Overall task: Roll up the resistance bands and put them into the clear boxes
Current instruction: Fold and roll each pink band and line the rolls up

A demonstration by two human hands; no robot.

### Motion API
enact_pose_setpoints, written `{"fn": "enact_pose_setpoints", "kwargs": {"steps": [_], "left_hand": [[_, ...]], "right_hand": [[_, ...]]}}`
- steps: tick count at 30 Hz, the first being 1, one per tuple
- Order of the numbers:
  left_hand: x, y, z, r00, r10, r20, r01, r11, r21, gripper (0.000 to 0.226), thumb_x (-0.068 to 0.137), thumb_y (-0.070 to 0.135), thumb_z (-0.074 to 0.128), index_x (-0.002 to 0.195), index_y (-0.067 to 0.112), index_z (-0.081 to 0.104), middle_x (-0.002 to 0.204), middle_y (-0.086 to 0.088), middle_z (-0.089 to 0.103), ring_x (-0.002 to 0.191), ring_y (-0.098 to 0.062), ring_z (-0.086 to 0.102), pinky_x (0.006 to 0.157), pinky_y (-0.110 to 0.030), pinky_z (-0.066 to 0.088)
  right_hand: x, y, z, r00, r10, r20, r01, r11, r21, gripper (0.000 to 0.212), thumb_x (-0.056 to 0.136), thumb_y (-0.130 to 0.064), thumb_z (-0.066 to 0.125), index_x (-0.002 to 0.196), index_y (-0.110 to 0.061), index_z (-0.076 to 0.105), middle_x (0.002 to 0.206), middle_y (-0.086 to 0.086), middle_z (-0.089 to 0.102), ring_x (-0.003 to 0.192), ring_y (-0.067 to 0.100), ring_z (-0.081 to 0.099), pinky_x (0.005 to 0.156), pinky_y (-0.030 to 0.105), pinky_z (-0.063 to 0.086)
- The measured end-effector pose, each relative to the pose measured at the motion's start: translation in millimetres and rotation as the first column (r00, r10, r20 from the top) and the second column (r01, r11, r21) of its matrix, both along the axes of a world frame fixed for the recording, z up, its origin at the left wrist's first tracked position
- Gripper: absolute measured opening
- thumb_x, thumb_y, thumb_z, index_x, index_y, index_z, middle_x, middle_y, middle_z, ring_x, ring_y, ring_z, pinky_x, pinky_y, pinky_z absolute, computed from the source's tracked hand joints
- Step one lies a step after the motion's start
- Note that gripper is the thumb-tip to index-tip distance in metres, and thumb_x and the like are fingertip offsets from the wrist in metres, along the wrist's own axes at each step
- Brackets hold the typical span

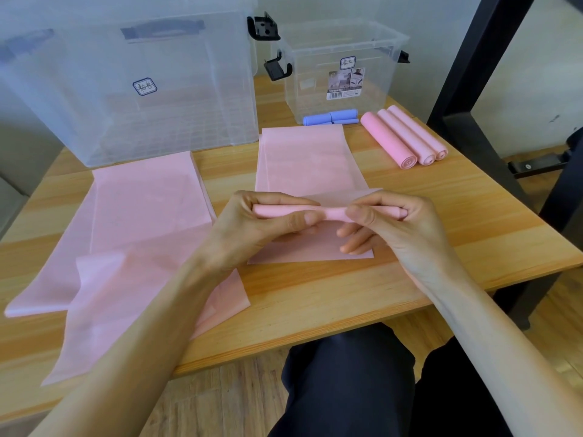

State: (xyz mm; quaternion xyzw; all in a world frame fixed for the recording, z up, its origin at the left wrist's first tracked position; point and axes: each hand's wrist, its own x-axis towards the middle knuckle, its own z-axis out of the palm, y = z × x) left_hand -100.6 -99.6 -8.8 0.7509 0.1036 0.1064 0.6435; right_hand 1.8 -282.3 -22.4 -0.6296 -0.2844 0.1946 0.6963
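A pink resistance band [303,156] lies flat down the middle of the table, its near end wound into a thin roll [328,212]. My left hand [255,225] grips the roll's left part between thumb and fingers. My right hand [394,222] pinches its right end. Three finished pink rolls [407,137] lie side by side at the right. Blue rolls [331,117] sit inside the small clear box [344,45], seen through its front wall. A large clear box [126,58] stands at the back left.
More pink bands [138,212] lie spread flat on the left of the wooden table [315,294], one hanging over the near edge. A black metal frame [467,99] rises at the right. My knees are below the table's front edge.
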Motion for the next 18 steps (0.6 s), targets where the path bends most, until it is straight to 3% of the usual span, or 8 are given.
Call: {"fn": "enact_pose_setpoints", "kwargs": {"steps": [4,7,10,15,18], "left_hand": [[0.6,0.9,0.3,0.999,0.032,0.008,-0.032,1.000,-0.001,0.027,0.060,0.034,0.080,0.086,0.027,0.081,0.089,0.002,0.078,0.084,-0.008,0.070,0.085,-0.022,0.055],[1.2,1.5,-0.4,0.999,0.049,0.008,-0.049,0.999,-0.010,0.025,0.060,0.031,0.081,0.085,0.026,0.081,0.088,0.000,0.077,0.081,-0.009,0.070,0.081,-0.020,0.056],[0.5,1.2,0.7,0.995,0.101,-0.008,-0.101,0.992,-0.071,0.025,0.058,0.028,0.082,0.082,0.027,0.081,0.083,0.001,0.076,0.078,-0.009,0.069,0.082,-0.020,0.057],[-11.6,-3.5,8.1,0.999,0.024,-0.046,-0.032,0.983,-0.182,0.027,0.064,0.022,0.078,0.091,0.022,0.081,0.102,-0.003,0.076,0.096,-0.018,0.072,0.083,-0.025,0.059],[-23.2,-13.3,9.1,0.999,0.028,-0.037,-0.035,0.975,-0.218,0.023,0.069,0.019,0.073,0.091,0.023,0.080,0.103,-0.001,0.076,0.097,-0.016,0.072,0.079,-0.022,0.058]], "right_hand": [[-0.2,1.5,-0.4,1.000,0.000,-0.007,-0.001,0.999,-0.033,0.024,0.077,-0.025,0.072,0.083,-0.002,0.071,0.068,0.017,0.071,0.053,0.030,0.069,0.050,0.031,0.058],[-0.3,1.5,0.2,1.000,0.016,0.010,-0.016,1.000,-0.027,0.019,0.076,-0.015,0.075,0.091,-0.003,0.070,0.073,0.016,0.073,0.056,0.029,0.071,0.054,0.033,0.060],[-2.5,0.7,0.6,0.998,0.035,0.047,-0.033,0.999,-0.038,0.033,0.073,-0.004,0.078,0.104,-0.005,0.067,0.083,0.016,0.075,0.062,0.029,0.073,0.058,0.032,0.061],[-10.7,-9.9,2.4,0.998,0.029,0.054,-0.028,0.999,-0.028,0.026,0.076,-0.007,0.075,0.101,-0.003,0.069,0.088,0.015,0.075,0.067,0.031,0.074,0.058,0.031,0.060],[-18.3,-17.9,4.1,0.999,0.029,0.027,-0.028,0.999,-0.029,0.025,0.077,-0.005,0.073,0.101,-0.002,0.069,0.088,0.015,0.075,0.068,0.031,0.074,0.058,0.030,0.061]]}}
